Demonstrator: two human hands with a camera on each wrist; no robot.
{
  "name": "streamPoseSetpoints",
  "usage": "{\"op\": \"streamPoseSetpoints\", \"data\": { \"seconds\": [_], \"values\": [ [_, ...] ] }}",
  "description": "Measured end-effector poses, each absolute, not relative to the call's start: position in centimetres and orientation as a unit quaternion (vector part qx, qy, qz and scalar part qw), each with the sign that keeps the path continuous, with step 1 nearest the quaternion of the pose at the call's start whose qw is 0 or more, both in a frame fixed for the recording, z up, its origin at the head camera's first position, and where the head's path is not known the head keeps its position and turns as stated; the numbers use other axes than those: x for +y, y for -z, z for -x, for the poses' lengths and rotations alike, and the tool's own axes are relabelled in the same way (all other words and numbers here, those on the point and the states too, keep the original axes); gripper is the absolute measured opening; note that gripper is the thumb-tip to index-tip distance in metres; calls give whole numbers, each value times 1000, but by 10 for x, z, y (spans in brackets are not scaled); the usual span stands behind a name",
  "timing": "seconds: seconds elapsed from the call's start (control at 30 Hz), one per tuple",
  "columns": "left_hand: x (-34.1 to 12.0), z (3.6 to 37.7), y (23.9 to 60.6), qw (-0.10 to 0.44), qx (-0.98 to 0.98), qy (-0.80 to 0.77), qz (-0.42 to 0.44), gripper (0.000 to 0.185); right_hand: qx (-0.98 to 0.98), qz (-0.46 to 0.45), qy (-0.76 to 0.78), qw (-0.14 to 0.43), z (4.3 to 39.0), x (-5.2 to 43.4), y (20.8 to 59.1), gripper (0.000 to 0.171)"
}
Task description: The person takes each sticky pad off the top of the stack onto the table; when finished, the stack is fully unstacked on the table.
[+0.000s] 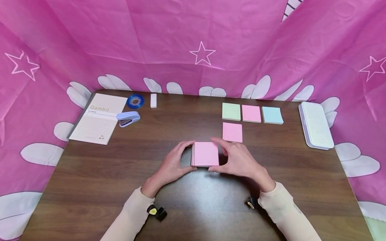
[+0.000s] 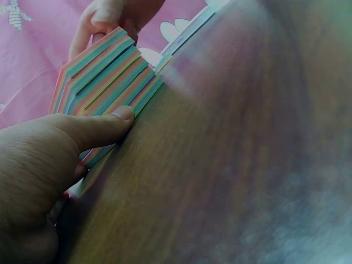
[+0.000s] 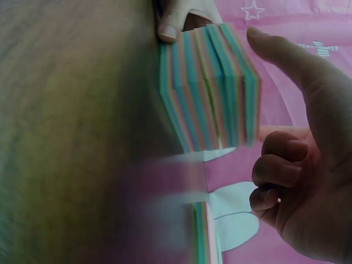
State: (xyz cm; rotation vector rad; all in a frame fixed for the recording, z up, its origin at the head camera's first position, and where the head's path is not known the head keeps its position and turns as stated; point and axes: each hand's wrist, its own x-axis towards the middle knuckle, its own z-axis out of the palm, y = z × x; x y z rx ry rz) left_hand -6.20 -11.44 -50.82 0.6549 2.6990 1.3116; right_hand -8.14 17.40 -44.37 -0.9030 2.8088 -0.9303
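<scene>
Stack of sticky-note pads (image 1: 206,154) on the table (image 1: 90,187), set between the two hands, its top sheet pink; both wrist views show its sides striped in pink, orange, yellow and blue-green, with some layers out of line. The left hand (image 1: 172,164) grips the left end of the stack — thumb on the near side, fingers on the far side. The right hand (image 1: 239,160) is spread at the right end, thumb and forefinger apart; the right-wrist view shows its thumb clear of the stack and its other fingers loosely bent. Beyond the stack and to its right lies a single pink pad (image 1: 232,132); farther behind it is a row of three — a green pad (image 1: 231,111), a second pink pad (image 1: 251,113) and a blue pad (image 1: 272,114). Well right of the stack is a white case (image 1: 316,125). To the stack's far left lie a notebook (image 1: 96,124), a stapler (image 1: 128,117), a blue tape roll (image 1: 130,100) and a small white block (image 1: 153,100). Pink cloth (image 1: 169,40) hangs behind.
</scene>
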Motion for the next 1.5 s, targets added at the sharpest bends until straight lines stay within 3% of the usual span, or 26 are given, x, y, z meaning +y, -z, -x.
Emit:
{"op": "streamPoseSetpoints", "data": {
  "seconds": [0.4,0.8,1.5],
  "values": [
    [-113,63,508,37,878,-425,-215,97,906,295,301,23,80,168,453,86],
    [-112,64,507,44,879,-427,-210,96,869,289,398,47,87,178,455,80],
    [-114,62,507,57,879,-430,-197,96,889,232,395,5,111,276,452,84]
  ]
}}
